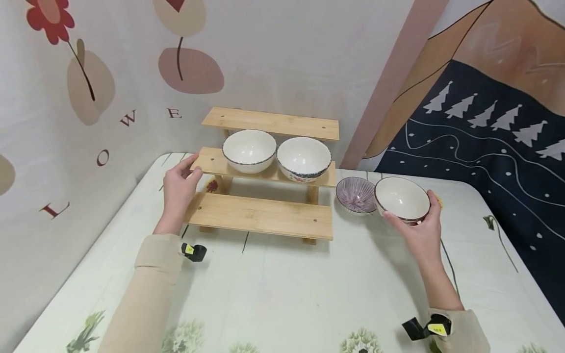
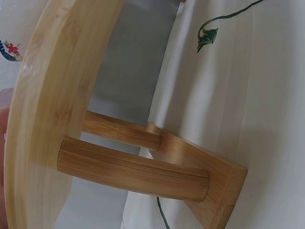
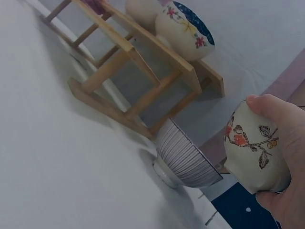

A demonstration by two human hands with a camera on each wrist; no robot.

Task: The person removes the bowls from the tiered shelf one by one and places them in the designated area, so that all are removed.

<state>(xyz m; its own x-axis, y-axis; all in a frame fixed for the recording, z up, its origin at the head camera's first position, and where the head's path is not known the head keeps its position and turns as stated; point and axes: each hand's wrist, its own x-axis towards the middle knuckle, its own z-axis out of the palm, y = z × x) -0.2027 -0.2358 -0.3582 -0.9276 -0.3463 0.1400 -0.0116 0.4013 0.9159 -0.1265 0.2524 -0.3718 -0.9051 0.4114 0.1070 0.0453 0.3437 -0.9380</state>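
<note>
My right hand [image 1: 421, 235] grips a white bowl [image 1: 402, 198] with a dark rim, thumb on its near side and fingers round its right. In the right wrist view this bowl's outside [image 3: 255, 148] carries a painted branch with orange flowers. Just left of it sits a purple-striped bowl [image 1: 355, 195] on the cloth. My left hand [image 1: 180, 189] holds the left end of the middle shelf [image 1: 207, 159] of a three-step wooden rack. Two white bowls stand side by side on that shelf, the left bowl [image 1: 249, 151] and the blue-rimmed, flower-painted right bowl [image 1: 304, 158].
The bottom shelf [image 1: 258, 214] and top shelf [image 1: 269, 122] of the rack bear nothing. A flower-printed white cloth [image 1: 282, 294] covers the table. Behind the rack hangs a pale printed curtain [image 1: 287, 59], with a dark tree-patterned cloth [image 1: 476, 137] at the right.
</note>
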